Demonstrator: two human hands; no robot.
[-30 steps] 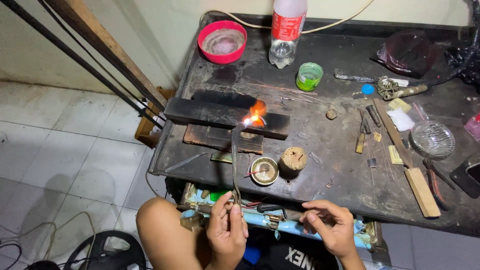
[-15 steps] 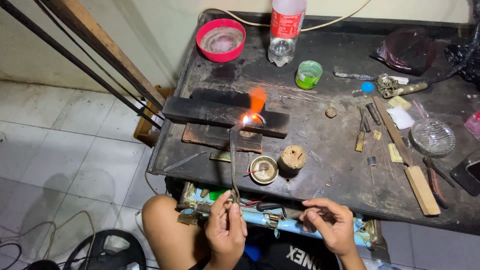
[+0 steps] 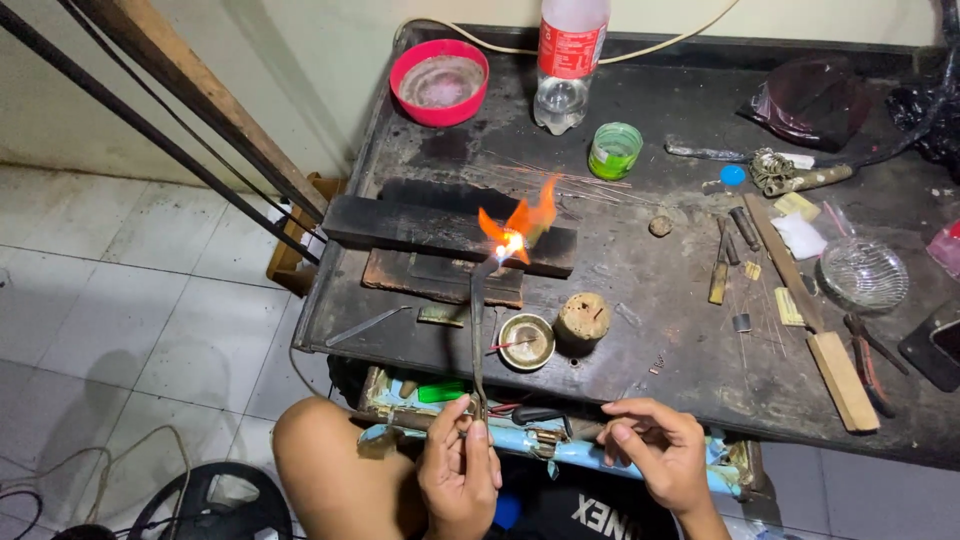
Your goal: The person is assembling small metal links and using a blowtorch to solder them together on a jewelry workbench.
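Head view: left hand (image 3: 458, 475) fingers pinched around thin dark metal torch pipe (image 3: 477, 330) at worktop's (image 3: 640, 330) front edge; curved tip burns ragged orange flame (image 3: 520, 228) against charred black block (image 3: 440, 228), mid-left of the scorched worktop. Right hand (image 3: 660, 455) at front edge, fingers curled loosely, holding nothing visible. Small round brass dish (image 3: 527, 341) and stubby cork-like cylinder (image 3: 584, 320) sit just beyond the pipe.

- A clear plastic bottle (image 3: 567, 60) with a red label is standing far beyond the left hand (image 3: 458, 470), at the table's back edge.
- A dark phone (image 3: 935, 345), its screen unlit, is lying flat well right of the right hand (image 3: 660, 455), at the table's edge.
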